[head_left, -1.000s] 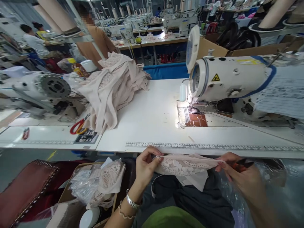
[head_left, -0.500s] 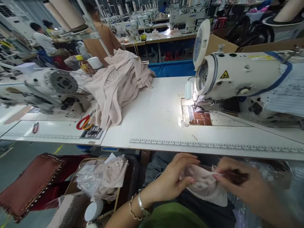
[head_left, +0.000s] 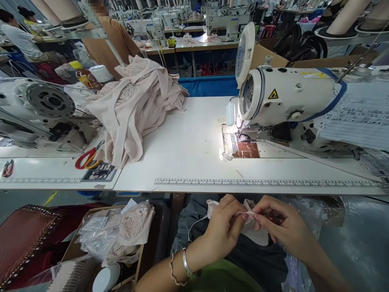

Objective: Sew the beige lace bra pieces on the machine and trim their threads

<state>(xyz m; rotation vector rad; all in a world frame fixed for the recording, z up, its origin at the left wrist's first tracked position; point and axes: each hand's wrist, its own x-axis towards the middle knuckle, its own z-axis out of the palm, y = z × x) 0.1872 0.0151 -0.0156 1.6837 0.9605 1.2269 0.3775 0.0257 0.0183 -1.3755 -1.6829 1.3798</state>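
Over my lap, just below the table's front edge, a pale pink piece of fabric [head_left: 255,232] is stretched between my two hands. My left hand [head_left: 226,223] pinches its edge between thumb and fingers, and part of the cloth shows behind the knuckles. Close beside it, my right hand [head_left: 278,223] pinches the same edge, fingertips nearly touching the left ones. A thin white cord hangs from the cloth's left side. Above the hands stands a white sewing machine [head_left: 285,95] with its lamp lit over the needle plate [head_left: 246,149].
A heap of pink fabric pieces [head_left: 136,101] lies on the white table [head_left: 182,154]. Red and orange-handled scissors [head_left: 88,158] are at its left, near a second machine [head_left: 45,105]. Below left, a box holds bagged lace pieces [head_left: 136,223] and a white-lidded jar [head_left: 106,278]. A person [head_left: 111,40] stands behind.
My hands have come closer together, and my right hand has moved left, now pinching the fabric edge near the left fingertips. The view has shifted slightly right.
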